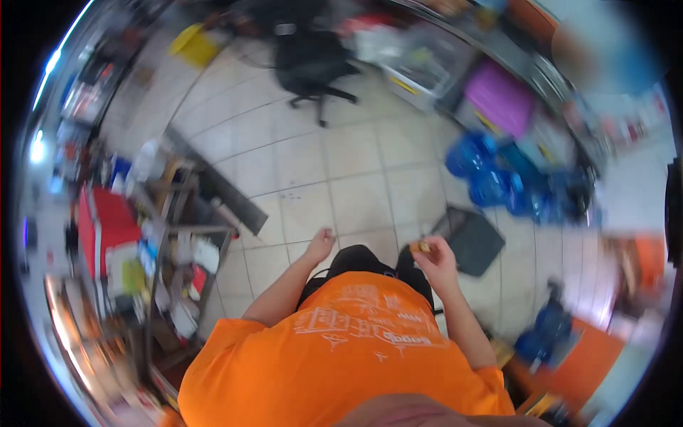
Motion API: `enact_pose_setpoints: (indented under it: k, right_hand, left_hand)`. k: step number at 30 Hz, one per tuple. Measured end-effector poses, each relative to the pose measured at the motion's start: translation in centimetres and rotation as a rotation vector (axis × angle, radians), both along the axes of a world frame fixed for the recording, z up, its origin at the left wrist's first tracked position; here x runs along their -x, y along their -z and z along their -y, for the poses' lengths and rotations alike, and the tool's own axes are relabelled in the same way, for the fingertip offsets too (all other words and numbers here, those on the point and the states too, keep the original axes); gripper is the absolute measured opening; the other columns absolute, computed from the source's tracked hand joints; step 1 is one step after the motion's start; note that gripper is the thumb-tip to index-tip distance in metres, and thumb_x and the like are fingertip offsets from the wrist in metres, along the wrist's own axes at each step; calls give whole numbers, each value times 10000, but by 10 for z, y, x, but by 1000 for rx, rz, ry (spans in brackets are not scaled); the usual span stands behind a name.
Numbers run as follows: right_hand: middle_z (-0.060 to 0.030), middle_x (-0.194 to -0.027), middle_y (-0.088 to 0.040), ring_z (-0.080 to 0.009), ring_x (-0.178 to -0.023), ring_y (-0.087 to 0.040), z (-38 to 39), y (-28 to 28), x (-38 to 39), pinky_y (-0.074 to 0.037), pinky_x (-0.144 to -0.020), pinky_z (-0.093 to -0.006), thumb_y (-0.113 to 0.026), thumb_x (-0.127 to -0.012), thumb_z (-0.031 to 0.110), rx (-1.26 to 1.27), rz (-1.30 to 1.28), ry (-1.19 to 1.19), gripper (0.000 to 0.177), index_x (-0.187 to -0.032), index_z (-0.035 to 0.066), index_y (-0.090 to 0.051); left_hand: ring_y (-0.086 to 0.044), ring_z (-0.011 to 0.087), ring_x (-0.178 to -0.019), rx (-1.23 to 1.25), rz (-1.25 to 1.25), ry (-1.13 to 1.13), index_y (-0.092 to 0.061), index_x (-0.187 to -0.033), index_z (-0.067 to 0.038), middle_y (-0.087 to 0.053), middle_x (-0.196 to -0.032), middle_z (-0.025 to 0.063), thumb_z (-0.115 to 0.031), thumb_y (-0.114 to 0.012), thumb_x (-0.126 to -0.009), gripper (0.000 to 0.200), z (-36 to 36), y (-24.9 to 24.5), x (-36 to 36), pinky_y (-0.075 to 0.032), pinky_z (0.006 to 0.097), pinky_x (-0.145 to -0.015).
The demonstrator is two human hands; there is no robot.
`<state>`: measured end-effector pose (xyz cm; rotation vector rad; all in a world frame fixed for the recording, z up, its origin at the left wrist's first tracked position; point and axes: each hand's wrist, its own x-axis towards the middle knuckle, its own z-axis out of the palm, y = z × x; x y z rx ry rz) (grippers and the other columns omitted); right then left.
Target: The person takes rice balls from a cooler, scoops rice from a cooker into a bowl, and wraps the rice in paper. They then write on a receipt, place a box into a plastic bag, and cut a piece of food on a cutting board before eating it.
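Observation:
Below me, my orange shirt (pixel 348 356) and dark trousers show above the tiled floor. My right hand (pixel 435 262) is closed round a small brown and yellowish object (pixel 421 246), too blurred to name, held in front of my right leg. To the left, my left hand (pixel 322 244) hangs in front of my body with its fingers curled in, and nothing shows in it. The two hands are apart, and neither touches the furniture.
A black wheeled chair (pixel 313 64) stands ahead. Blue water bottles (pixel 491 174) and a dark bin (pixel 469 240) are on the right, near a purple container (pixel 500 98). Cluttered shelving (pixel 163 213) and a red box (pixel 107 224) stand at left. A yellow bucket (pixel 196 45) is far left.

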<state>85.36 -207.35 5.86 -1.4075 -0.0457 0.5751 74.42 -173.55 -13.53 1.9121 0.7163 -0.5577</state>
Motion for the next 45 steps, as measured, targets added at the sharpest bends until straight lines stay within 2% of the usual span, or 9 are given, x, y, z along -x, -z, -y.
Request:
enact_pose_setpoints:
  k: [2, 4, 9, 19, 23, 30, 36, 40, 45]
  right_hand:
    - [-50, -1063, -660, -140, -988, -636, -9, -16, -73, -517, -858, -284, -719, -869, 5, 44, 35, -164, 263, -1087, 36, -574]
    - [-56, -1060, -653, -169, -999, -642, -26, -35, -143, -528, -849, -308, -727, -850, -4, 86, -5, -242, 346, -1145, 45, -553]
    - [-44, -1007, -649, -154, -938, -642, -130, -17, -332, -548, -816, -306, -736, -884, 79, 158, 121, -500, 342, -1171, 49, -552]
    - [-48, -873, -667, -119, -795, -616, -394, -67, -504, -495, -780, -276, -710, -813, -35, 164, 832, -1357, 404, -1191, 19, -576]
    - [-56, -872, -701, -137, -754, -647, -475, -36, -552, -514, -753, -292, -745, -798, 10, 73, 815, -1776, 433, -1196, 23, -575]
    - [-109, -834, -724, -192, -760, -714, -540, 42, -624, -555, -715, -317, -779, -811, 157, 220, 1041, -2493, 408, -1162, 38, -607]
    - [-105, -870, -738, -214, -789, -725, -520, 39, -587, -563, -742, -331, -769, -826, 248, 161, 1170, -2760, 425, -1172, 52, -619]
    - [-90, -864, -724, -204, -798, -709, -468, 43, -537, -555, -749, -323, -762, -840, 242, 94, 1200, -2895, 397, -1169, 69, -623]
    - [-56, -890, -697, -138, -811, -659, -369, 49, -470, -537, -736, -288, -759, -858, 195, -86, 862, -3095, 356, -1154, 54, -622]
  left_hand:
    - [-617, 263, -1139, -84, -272, -11, -569, -1331, -27, -650, -1250, 162, -343, -654, -909, 534, -18, 43, 49, -460, 397, -987]
    - [-625, 240, -1164, 632, -664, -379, -634, -1269, -59, -668, -1280, 98, -346, -593, -933, 444, -15, 4, 52, -474, 413, -1015]
    - [-622, 221, -1165, 1105, -289, -787, -621, -1287, -46, -653, -1309, 93, -356, -568, -963, 451, -19, 2, -18, -490, 405, -1008]
    - [-650, 246, -1012, -94, 256, -903, -672, -1092, -10, -711, -1060, 142, -375, -584, -957, 399, -125, -87, -268, -503, 378, -892]
    - [-643, 232, -938, 26, 517, -1513, -641, -1065, -17, -695, -966, 132, -288, -587, -960, 295, -79, -107, -323, -505, 382, -842]
    - [-627, 407, -1146, 203, -271, -2596, -655, -1150, 71, -654, -1196, 293, -257, -610, -879, 428, 235, -11, -460, -463, 471, -990]
    - [-631, 206, -662, 388, 63, -3441, -600, -1073, -72, -636, -915, 78, -242, -564, -924, 229, 386, -25, -643, -488, 345, -527]
    - [-652, 208, -674, 786, 295, -3566, -628, -1069, -78, -649, -890, 72, -226, -608, -925, 208, 392, -38, -704, -497, 361, -516]
    - [-633, 149, -739, 82, 332, -3377, -659, -1008, -47, -657, -896, 48, -189, -623, -948, 159, 380, -70, -678, -505, 304, -659]
